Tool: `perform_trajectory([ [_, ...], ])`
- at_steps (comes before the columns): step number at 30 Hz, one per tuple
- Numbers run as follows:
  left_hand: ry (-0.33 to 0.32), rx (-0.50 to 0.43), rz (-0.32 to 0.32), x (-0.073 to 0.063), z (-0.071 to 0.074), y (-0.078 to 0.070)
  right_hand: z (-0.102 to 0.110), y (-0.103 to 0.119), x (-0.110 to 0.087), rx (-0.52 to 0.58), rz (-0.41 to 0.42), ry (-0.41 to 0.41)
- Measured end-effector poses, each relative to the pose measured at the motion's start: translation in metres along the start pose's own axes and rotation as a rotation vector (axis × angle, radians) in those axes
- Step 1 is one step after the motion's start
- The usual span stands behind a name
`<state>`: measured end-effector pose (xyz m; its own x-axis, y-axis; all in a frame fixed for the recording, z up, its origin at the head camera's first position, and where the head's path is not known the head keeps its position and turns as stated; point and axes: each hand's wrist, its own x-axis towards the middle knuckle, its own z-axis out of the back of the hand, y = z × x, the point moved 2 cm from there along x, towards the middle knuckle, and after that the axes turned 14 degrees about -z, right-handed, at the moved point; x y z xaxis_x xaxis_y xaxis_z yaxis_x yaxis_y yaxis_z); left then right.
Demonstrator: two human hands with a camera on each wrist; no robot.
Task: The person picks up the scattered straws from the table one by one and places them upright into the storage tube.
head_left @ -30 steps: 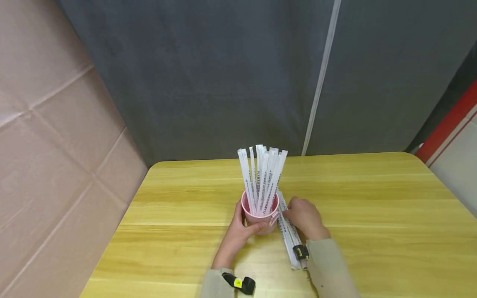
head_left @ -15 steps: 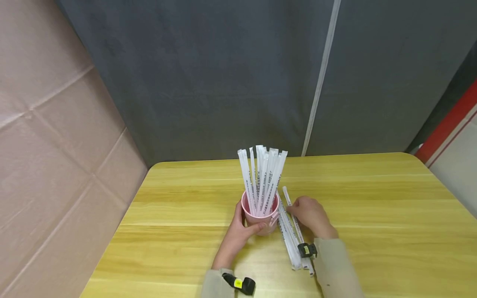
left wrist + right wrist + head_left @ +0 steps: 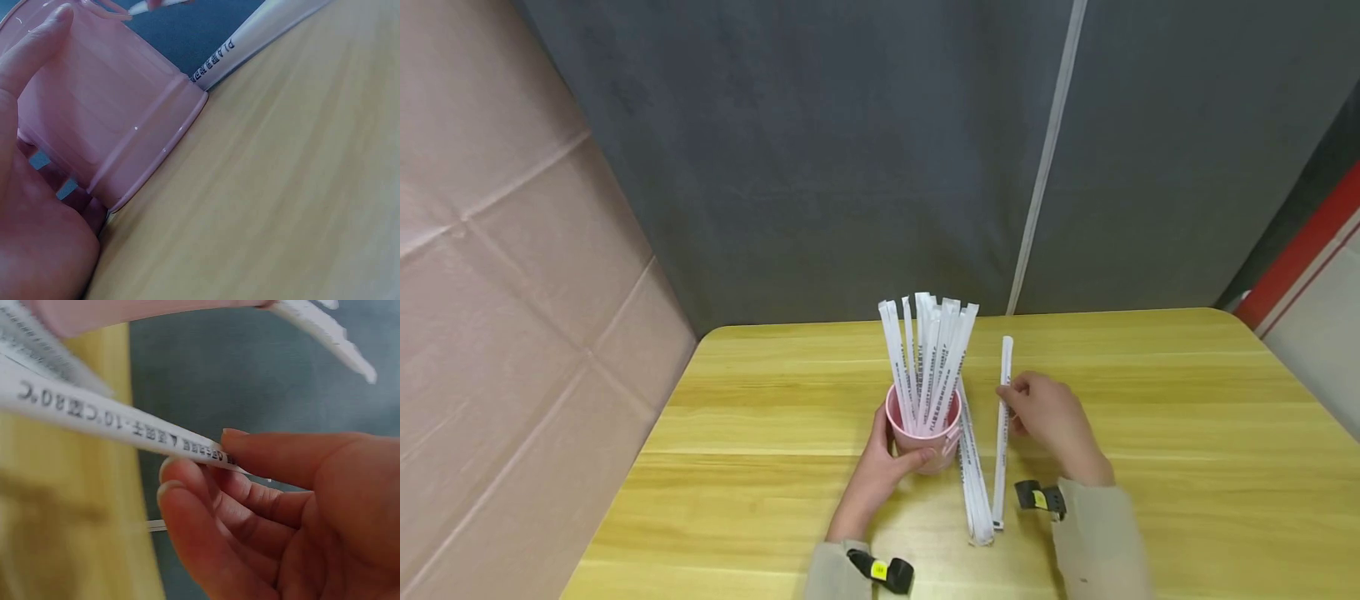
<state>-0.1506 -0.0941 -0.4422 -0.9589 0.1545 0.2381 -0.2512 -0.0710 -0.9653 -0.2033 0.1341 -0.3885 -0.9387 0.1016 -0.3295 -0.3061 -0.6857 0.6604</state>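
A pink bucket-shaped cup [image 3: 925,454] stands upright on the table, holding several white paper-wrapped straws [image 3: 928,358]. My left hand [image 3: 880,467] grips the cup round its near left side, thumb across the front, as the left wrist view also shows. To the right of the cup, my right hand [image 3: 1051,419] pinches one wrapped straw [image 3: 1002,454] between thumb and fingers; dark print runs along its wrapper [image 3: 119,425]. Between cup and right hand lies a small bunch of wrapped straws [image 3: 975,492], its far end partly hidden by the cup.
The wood-grain table [image 3: 760,417] ends at a dark grey curtain [image 3: 850,167] at the back. A pinkish covered wall [image 3: 535,333] rises on the left. A red and white panel [image 3: 1311,267] stands at the right.
My right hand has drawn one straw out of the bunch beside the cup and moved it right, slightly away from me. The left hand and cup have stayed put.
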Motion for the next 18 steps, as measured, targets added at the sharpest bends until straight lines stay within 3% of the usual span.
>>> perform_trajectory([
  [8, -0.001, -0.009, -0.004, 0.000, 0.000, -0.001, 0.025, 0.016, -0.021, 0.098, 0.080, -0.118],
  [13, -0.002, -0.008, 0.001, 0.000, 0.000, -0.001, 0.035, 0.024, -0.034, 0.289, 0.155, -0.237],
  [18, -0.002, -0.005, 0.006, 0.000, 0.000, -0.001, 0.044, 0.033, -0.052, 0.545, 0.260, -0.357],
])
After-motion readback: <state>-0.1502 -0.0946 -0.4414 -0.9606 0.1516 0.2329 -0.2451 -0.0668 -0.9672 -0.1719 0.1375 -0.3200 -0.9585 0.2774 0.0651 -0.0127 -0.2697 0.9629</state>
